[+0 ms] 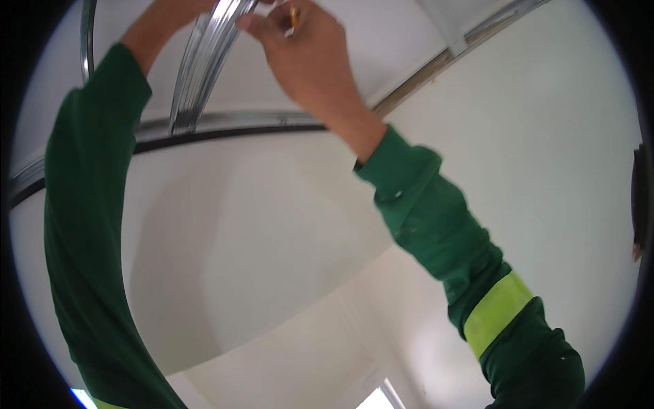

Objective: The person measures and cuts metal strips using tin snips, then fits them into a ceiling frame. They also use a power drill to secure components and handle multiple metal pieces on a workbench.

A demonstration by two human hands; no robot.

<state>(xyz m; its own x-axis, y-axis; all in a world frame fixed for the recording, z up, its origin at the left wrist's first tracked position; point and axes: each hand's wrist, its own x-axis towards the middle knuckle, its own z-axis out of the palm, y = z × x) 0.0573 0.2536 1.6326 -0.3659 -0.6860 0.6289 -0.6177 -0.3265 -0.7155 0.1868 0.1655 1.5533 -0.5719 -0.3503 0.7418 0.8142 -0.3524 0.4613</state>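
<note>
Both my arms reach up in green sleeves. A shiny ribbed metal channel (206, 65) runs from the upper edge down to a curved metal track (252, 121). My left hand (178, 12) is beside the channel's upper end, its fingers cut off by the picture's edge. Just right of the channel, my right hand (315, 58) is closed, with thumb and fingers curled around a small orange-yellow thing (294, 16). Most of that thing is hidden by the fingers, so its kind does not show. The thumb tip lies close to the channel's edge.
Another thin metal strip (87, 37) hangs at the upper left. A black band follows the track above a curved pale panel (259, 225). At the upper right, a brownish edge rail (422, 75) borders a wide white wall panel (545, 157). A dark object (639, 198) stands at the right rim.
</note>
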